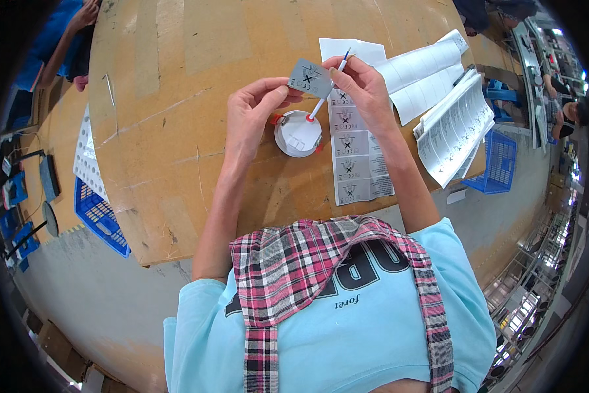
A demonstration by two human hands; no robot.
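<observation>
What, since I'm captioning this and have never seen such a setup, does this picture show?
There is no machine: these are a person's two bare hands. The picture comes from a wide fisheye camera worn on the head and looking down, so straight edges bend near the rim.

The left hand pinches a silver-grey rectangular label by its left side. The right hand is at the label's opposite side, by a thin white cable-like piece with a blue tip; exactly what it grips is hard to tell. That piece slants up from a round white case with red-orange bits at its edge. On the brown tabletop, to the right of the case, lie a pale strip of printed labels and white printed sheets.
</observation>
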